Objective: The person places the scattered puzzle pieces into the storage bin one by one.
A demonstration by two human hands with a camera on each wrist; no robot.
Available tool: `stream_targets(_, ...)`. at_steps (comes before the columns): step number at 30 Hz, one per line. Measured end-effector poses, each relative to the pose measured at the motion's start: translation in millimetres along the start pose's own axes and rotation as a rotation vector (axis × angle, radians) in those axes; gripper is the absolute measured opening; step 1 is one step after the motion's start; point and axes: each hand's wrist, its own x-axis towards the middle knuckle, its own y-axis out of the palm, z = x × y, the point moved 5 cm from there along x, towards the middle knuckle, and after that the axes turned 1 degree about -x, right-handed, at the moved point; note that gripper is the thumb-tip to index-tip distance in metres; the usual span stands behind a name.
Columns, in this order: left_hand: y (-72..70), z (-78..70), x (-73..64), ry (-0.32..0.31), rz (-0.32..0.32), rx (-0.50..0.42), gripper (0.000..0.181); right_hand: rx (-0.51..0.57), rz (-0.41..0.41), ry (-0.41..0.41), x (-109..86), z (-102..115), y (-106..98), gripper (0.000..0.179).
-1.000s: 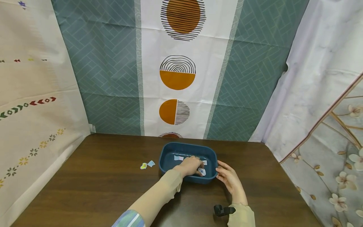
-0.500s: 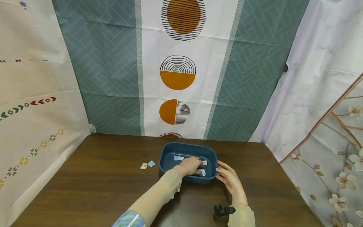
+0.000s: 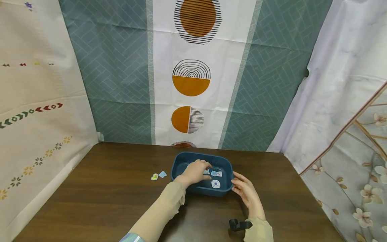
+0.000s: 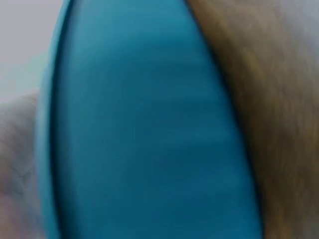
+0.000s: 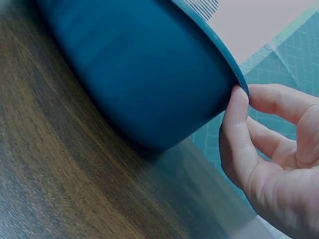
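A dark blue plastic basin (image 3: 187, 156) stands on the brown table, holding small flat paper cutouts. My left hand (image 3: 193, 173) reaches over its near wall, fingers loosely bent, with thumb and forefinger apart. A light-blue cutout (image 3: 207, 171) shows between them; part of the basin floor is hidden under this hand. To its right lie a light-blue and white cutout (image 3: 216, 173) and a white rounded one with a blue star (image 3: 216, 184). My right hand (image 3: 247, 194) pinches the basin's right rim; the right wrist view shows its fingertips (image 5: 238, 97) at the lip.
On the table left of the basin lie a yellow-green cutout (image 3: 154, 176) and a light-blue cutout (image 3: 162, 174). A patterned cloth (image 3: 121, 84) hangs behind the table (image 3: 105, 188), with more cloth at both sides. The blue basin wall (image 4: 149, 124) fills the left wrist view, blurred.
My left hand has left the star cutout and moved left and slightly farther back inside the basin. The star cutout now lies in full view. My right hand keeps its place on the rim.
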Motion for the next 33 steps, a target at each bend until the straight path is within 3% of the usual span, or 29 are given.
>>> stream_targets(5,-21.2,12.9,-12.4,-0.039,-0.096,0.003,0.044,0.001,0.004,0.002,-0.3,1,0,0.055)
stream_targets(12,-41.7,37.0,-29.7,-0.110,-0.192,-0.037,0.053,-0.004,-0.005,0.001,-0.6,1,0,0.055)
stream_targets(16,-51.1,53.2,-40.7,-0.149,-0.245,-0.046,0.050,-0.008,-0.006,0.005,-0.1,1,0,0.055)
stream_targets(25,-64.1,94.0,-70.6,-0.234,-0.289,-0.047,0.049,0.000,0.006,0.004,-0.9,2,1,0.056)
stream_targets(33,-63.6,123.9,-95.1,-0.278,-0.271,-0.057,0.049,-0.001,0.005,0.004,-1.2,2,1,0.055)
